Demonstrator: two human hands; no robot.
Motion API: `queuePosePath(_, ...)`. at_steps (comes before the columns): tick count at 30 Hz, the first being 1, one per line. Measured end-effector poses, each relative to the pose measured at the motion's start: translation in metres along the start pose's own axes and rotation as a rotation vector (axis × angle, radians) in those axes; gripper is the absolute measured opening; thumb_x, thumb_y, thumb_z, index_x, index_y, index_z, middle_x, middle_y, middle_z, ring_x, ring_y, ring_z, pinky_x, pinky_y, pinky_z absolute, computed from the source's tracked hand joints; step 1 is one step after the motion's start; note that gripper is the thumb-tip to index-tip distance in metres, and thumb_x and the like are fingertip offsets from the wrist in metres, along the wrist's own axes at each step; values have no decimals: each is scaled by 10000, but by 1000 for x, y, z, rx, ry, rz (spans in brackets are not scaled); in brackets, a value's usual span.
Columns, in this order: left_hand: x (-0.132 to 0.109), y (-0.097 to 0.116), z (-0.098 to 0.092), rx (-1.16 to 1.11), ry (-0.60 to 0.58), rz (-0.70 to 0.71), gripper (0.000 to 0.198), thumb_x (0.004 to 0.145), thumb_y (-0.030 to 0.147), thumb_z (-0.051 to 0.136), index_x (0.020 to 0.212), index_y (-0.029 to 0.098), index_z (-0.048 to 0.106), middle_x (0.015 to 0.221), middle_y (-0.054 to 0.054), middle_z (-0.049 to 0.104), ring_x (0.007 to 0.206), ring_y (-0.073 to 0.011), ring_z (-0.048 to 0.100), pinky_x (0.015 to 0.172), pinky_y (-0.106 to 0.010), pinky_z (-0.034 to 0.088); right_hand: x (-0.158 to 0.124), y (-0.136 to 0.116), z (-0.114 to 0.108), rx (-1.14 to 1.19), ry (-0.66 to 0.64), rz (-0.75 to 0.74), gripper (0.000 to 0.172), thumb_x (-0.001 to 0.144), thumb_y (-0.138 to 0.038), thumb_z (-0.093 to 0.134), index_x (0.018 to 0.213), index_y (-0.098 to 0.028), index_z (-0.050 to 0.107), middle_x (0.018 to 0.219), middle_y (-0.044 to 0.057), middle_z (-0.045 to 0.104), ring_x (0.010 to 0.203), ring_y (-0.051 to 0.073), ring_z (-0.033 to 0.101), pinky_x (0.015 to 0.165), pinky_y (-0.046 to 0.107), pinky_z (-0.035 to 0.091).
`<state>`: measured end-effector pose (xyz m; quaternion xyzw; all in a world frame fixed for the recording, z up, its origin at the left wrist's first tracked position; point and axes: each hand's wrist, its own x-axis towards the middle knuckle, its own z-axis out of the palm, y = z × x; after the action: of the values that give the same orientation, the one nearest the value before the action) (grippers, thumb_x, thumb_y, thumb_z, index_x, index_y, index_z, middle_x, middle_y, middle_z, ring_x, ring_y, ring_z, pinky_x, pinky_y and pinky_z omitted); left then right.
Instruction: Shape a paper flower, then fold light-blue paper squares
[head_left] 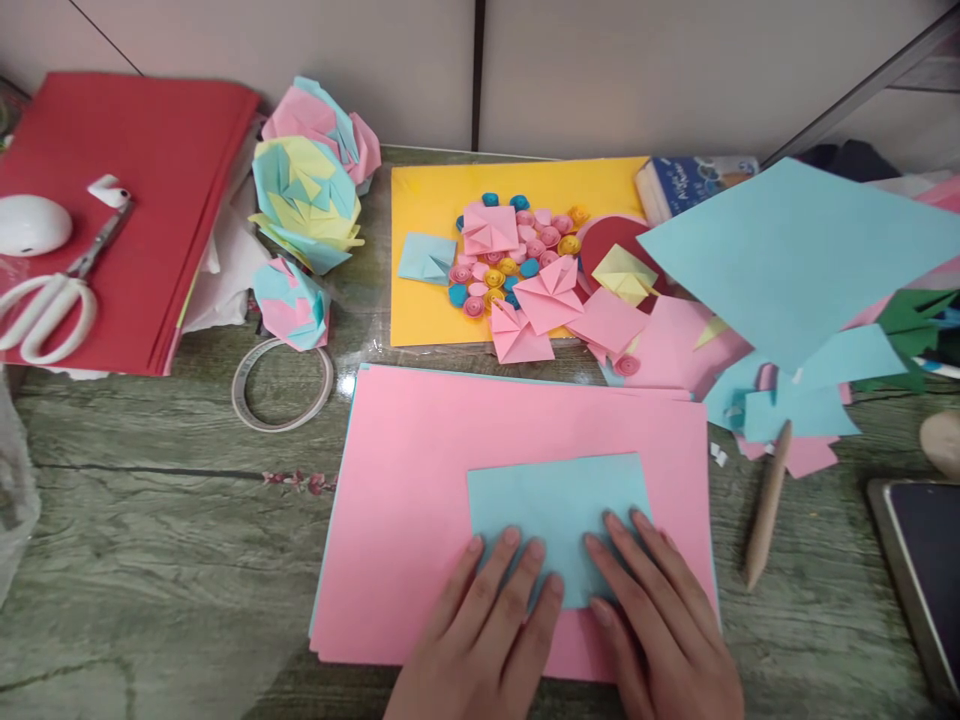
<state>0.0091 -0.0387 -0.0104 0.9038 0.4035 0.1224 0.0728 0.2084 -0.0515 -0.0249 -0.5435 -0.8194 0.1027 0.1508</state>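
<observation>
A folded light-blue paper (559, 500) lies on a stack of pink sheets (420, 470) at the front of the table. My left hand (487, 630) lies flat with its fingertips pressed on the blue paper's lower left edge. My right hand (660, 620) lies flat beside it, fingers stretched over the paper's lower right corner. Neither hand grips anything.
A wooden folding stick (766, 505) lies right of the pink stack, a tablet (919, 570) at the far right. Behind are a yellow sheet (427, 200) with paper rolls and folded pieces, a large blue sheet (795, 250), paper balls (307, 200), a tape roll (282, 384), and scissors (52, 295) on red paper.
</observation>
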Motion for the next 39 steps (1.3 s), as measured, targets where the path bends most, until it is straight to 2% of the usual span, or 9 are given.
queuePosePath(7, -1, -2, 0, -9, -23, 13, 323, 877, 193, 369, 1153, 163, 532, 1242, -76, 507, 1164, -218, 439, 1018, -394, 309, 1, -1, 1, 3, 14, 7, 408, 810, -215, 489, 1211, -143, 482, 1241, 89, 514, 1212, 282, 387, 984, 451, 344)
queuePosePath(13, 0, -1, 0, -4, -10, 6, 324, 874, 176, 362, 1139, 172, 546, 1209, -60, 535, 1147, -223, 453, 984, -381, 333, 0, 0, 1, 5, 12, 4, 421, 808, -210, 491, 1224, -152, 469, 1249, 80, 505, 1214, 282, 379, 990, 450, 330)
queuePosePath(21, 0, -1, 0, -152, -19, -86, 330, 856, 255, 405, 1151, 196, 542, 1237, -32, 525, 1168, -227, 421, 960, -379, 330, -3, -1, 1, -3, -18, 26, 403, 844, -239, 424, 1241, -170, 448, 1287, 63, 470, 1234, 269, 352, 1001, 455, 317)
queuePosePath(25, 5, -4, -10, -201, -101, -100, 347, 862, 192, 386, 1189, 174, 500, 1220, -22, 541, 1155, -182, 435, 931, -344, 377, -3, -3, 1, 4, -11, 45, 391, 855, -249, 420, 1237, -174, 453, 1301, 61, 454, 1249, 264, 328, 1002, 465, 321)
queuePosePath(31, 7, -4, -7, -258, -56, -201, 322, 856, 96, 380, 1134, 172, 523, 1180, -32, 562, 1070, -147, 500, 893, -310, 432, 0, -7, 2, -3, 44, 53, 371, 855, -264, 439, 1212, -172, 478, 1280, 58, 478, 1258, 242, 315, 1010, 459, 331)
queuePosePath(33, 9, -9, -3, -264, -51, -226, 319, 854, 95, 384, 1126, 181, 526, 1177, -40, 553, 1038, -150, 512, 878, -307, 450, 0, -8, 3, -2, 57, 58, 363, 856, -274, 438, 1202, -175, 489, 1277, 55, 481, 1260, 233, 312, 1019, 452, 325)
queuePosePath(35, 12, -19, 0, -260, 6, -272, 286, 856, 110, 388, 1073, 186, 557, 1157, -53, 549, 997, -158, 523, 845, -312, 470, -1, -8, 3, 1, 63, 68, 356, 858, -283, 435, 1192, -177, 499, 1279, 50, 480, 1262, 226, 307, 1030, 444, 315)
queuePosePath(39, 21, -43, -1, -274, 24, -170, 193, 833, 170, 478, 978, 187, 604, 975, -36, 617, 941, -167, 513, 852, -334, 448, -1, -10, 2, 16, 66, 89, 343, 866, -295, 421, 1178, -187, 511, 1277, 39, 483, 1264, 211, 307, 1041, 434, 304)
